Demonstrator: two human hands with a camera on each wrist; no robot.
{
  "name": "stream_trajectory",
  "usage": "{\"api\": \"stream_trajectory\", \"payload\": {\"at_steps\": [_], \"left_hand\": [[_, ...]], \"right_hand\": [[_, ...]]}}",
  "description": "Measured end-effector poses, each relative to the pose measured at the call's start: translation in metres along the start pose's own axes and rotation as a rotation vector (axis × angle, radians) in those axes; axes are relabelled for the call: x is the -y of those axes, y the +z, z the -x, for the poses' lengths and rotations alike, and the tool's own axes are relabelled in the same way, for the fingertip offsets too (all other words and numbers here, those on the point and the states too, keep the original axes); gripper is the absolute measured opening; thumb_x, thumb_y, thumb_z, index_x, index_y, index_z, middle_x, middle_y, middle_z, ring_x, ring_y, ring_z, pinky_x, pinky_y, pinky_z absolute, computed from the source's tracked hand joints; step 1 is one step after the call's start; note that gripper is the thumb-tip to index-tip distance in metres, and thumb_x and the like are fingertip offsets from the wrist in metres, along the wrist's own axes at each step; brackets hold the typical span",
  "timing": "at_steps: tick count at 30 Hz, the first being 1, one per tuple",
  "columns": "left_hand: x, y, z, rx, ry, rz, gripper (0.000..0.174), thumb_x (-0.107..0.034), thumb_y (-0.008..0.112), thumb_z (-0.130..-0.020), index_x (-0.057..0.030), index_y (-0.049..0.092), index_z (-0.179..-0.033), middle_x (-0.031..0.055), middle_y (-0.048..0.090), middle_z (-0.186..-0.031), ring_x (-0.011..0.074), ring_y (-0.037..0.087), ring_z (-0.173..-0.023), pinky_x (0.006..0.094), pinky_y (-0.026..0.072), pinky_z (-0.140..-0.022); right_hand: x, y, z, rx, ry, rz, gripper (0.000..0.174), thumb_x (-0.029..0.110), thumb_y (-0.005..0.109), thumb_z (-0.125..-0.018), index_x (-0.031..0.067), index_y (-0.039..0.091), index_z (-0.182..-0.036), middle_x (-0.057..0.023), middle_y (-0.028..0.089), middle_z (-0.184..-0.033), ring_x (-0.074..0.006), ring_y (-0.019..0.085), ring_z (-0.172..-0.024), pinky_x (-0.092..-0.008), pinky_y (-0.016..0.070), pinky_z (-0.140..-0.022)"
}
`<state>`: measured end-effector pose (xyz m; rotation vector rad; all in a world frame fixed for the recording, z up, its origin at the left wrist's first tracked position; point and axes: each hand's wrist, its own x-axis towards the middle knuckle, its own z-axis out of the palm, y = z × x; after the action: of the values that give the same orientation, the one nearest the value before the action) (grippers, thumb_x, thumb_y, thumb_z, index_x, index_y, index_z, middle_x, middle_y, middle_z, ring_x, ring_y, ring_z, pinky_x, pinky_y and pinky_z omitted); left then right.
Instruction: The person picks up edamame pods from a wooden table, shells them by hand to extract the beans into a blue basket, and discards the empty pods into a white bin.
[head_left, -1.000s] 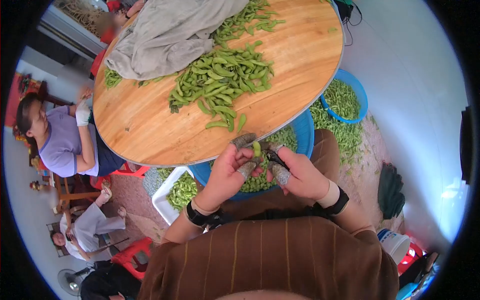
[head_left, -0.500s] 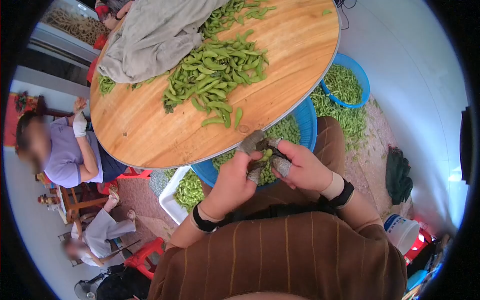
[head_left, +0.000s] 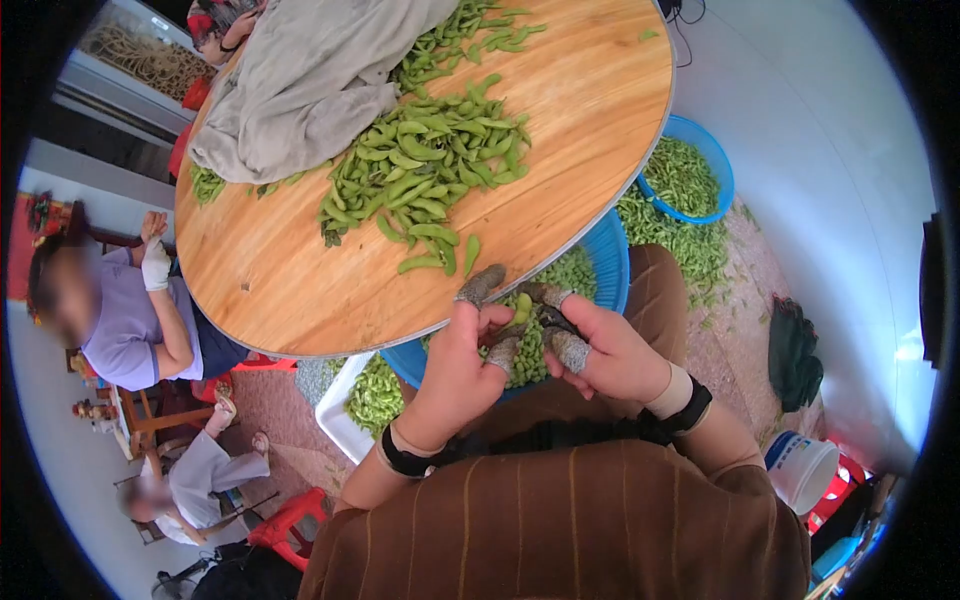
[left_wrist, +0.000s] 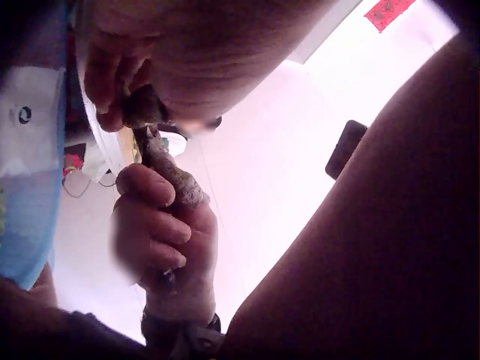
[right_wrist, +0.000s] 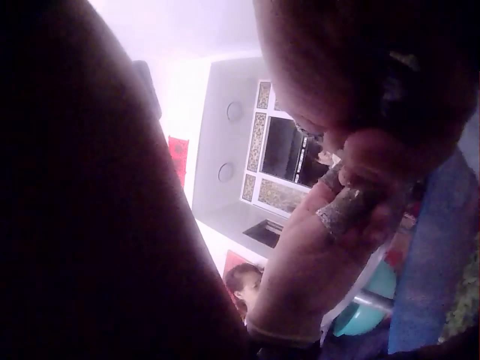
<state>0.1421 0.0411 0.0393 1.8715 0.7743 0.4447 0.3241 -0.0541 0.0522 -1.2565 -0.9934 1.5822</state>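
In the head view my left hand [head_left: 462, 365] pinches a green soybean pod [head_left: 522, 308] between thumb and fingers. My right hand [head_left: 625, 350] grips the pod's other side with its covered fingertips, and a dark piece shows between its thumb and forefinger. Grey fabric covers wrap the thumbs and forefingers. Both hands are over a blue tub [head_left: 615, 255] holding shelled green beans [head_left: 572, 272], just below the table edge. In the left wrist view the right hand [left_wrist: 169, 232] appears with curled fingers. Dark shadow hides the pod in both wrist views.
Soybean pods [head_left: 425, 165] lie heaped on the round wooden table [head_left: 285, 255] beside a grey cloth [head_left: 300, 90]. A blue basket [head_left: 728, 170] stands over green husks on the floor at right. A white tray [head_left: 335, 415] is at left. Another person [head_left: 140, 315] sits across.
The hands came close together over the tub half a second ago, and their fingertips have since parted slightly. The left forefinger has lifted off the pod toward the table edge. The head view has shifted a little.
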Motion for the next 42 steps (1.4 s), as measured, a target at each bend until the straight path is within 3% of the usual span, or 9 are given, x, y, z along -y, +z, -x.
{"api": "stream_trajectory", "payload": {"at_steps": [8, 10, 17, 22, 29, 32, 34, 37, 42], "left_hand": [[-0.009, -0.002, 0.000, -0.002, 0.187, -0.372, 0.033, 0.007, 0.054, -0.074, 0.0011, 0.042, -0.104, 0.0183, 0.062, -0.097, 0.0285, 0.063, -0.084, 0.0348, 0.0506, -0.074], [0.000, -0.005, -0.001, 0.106, -0.044, 0.477, 0.033, 0.007, 0.050, -0.080, -0.0009, 0.039, -0.110, 0.0151, 0.061, -0.098, 0.0233, 0.063, -0.083, 0.0323, 0.0511, -0.072], [0.000, -0.008, -0.010, 0.372, -0.304, 0.912, 0.022, -0.001, 0.056, -0.085, -0.0017, 0.042, -0.102, 0.0137, 0.061, -0.100, 0.0175, 0.061, -0.082, 0.0272, 0.0498, -0.069], [0.001, 0.006, -0.005, 0.048, 0.349, -0.676, 0.023, -0.002, 0.064, -0.064, -0.0020, 0.050, -0.083, 0.0177, 0.059, -0.090, 0.0317, 0.060, -0.076, 0.0376, 0.0495, -0.066], [0.017, 0.021, -0.004, -0.126, 0.448, -0.710, 0.025, -0.002, 0.062, -0.061, -0.0022, 0.049, -0.084, 0.0176, 0.056, -0.081, 0.0377, 0.055, -0.072, 0.0453, 0.0467, -0.063], [0.018, 0.014, -0.007, -0.045, 0.266, -0.557, 0.015, -0.004, 0.058, -0.075, -0.0035, 0.052, -0.089, 0.0154, 0.058, -0.079, 0.0304, 0.056, -0.066, 0.0383, 0.0461, -0.057], [0.009, 0.006, -0.009, 0.165, -0.497, 0.779, 0.011, -0.010, 0.047, -0.090, -0.0039, 0.053, -0.097, 0.0098, 0.060, -0.078, 0.0196, 0.054, -0.061, 0.0285, 0.0433, -0.053], [0.015, 0.000, -0.003, 0.294, -0.544, 1.220, 0.020, -0.017, 0.039, -0.097, -0.0039, 0.053, -0.105, 0.0050, 0.060, -0.078, 0.0123, 0.051, -0.060, 0.0215, 0.0401, -0.053], [0.021, 0.011, 0.002, 0.103, -0.486, 0.648, 0.015, -0.007, 0.043, -0.093, -0.0032, 0.053, -0.103, 0.0059, 0.061, -0.080, 0.0123, 0.053, -0.062, 0.0231, 0.0431, -0.056]], "right_hand": [[-0.002, -0.004, -0.003, 0.035, 0.056, -0.128, 0.020, 0.009, 0.045, -0.088, 0.0080, 0.047, -0.109, 0.0011, 0.051, -0.067, -0.0062, 0.045, -0.045, -0.0209, 0.0387, -0.039], [0.003, -0.008, 0.000, 0.156, 0.134, -0.421, 0.018, 0.010, 0.044, -0.091, 0.0082, 0.048, -0.109, 0.0025, 0.047, -0.067, -0.0039, 0.039, -0.045, -0.0192, 0.0352, -0.038], [-0.005, -0.020, 0.005, 0.173, 0.299, -0.786, 0.021, 0.016, 0.043, -0.095, 0.0089, 0.048, -0.114, 0.0025, 0.047, -0.071, -0.0021, 0.036, -0.047, -0.0179, 0.0330, -0.040], [-0.013, -0.011, -0.003, 0.060, 0.314, -0.685, 0.020, 0.016, 0.042, -0.094, 0.0109, 0.048, -0.113, 0.0021, 0.048, -0.073, -0.0024, 0.038, -0.049, -0.0191, 0.0345, -0.041], [-0.017, -0.003, -0.002, -0.037, 0.284, -0.646, 0.020, 0.015, 0.042, -0.093, 0.0124, 0.047, -0.112, 0.0022, 0.049, -0.072, -0.0035, 0.039, -0.050, -0.0198, 0.0349, -0.042], [-0.018, -0.007, -0.001, 0.021, 0.298, -0.561, 0.023, 0.012, 0.042, -0.092, 0.0116, 0.047, -0.114, 0.0025, 0.048, -0.071, -0.0033, 0.039, -0.050, -0.0200, 0.0349, -0.042], [-0.024, -0.012, 0.003, 0.080, 0.237, -0.560, 0.023, 0.011, 0.043, -0.091, 0.0112, 0.047, -0.114, 0.0028, 0.048, -0.070, -0.0033, 0.039, -0.050, -0.0202, 0.0353, -0.041], [-0.027, -0.014, 0.001, 0.143, 0.154, -0.506, 0.025, 0.010, 0.043, -0.091, 0.0106, 0.046, -0.116, 0.0025, 0.050, -0.070, -0.0036, 0.041, -0.049, -0.0207, 0.0363, -0.041], [-0.033, -0.008, -0.011, 0.034, 0.133, -0.184, 0.025, 0.016, 0.051, -0.089, 0.0072, 0.050, -0.112, -0.0028, 0.055, -0.069, -0.0073, 0.049, -0.049, -0.0237, 0.0400, -0.041]]}}
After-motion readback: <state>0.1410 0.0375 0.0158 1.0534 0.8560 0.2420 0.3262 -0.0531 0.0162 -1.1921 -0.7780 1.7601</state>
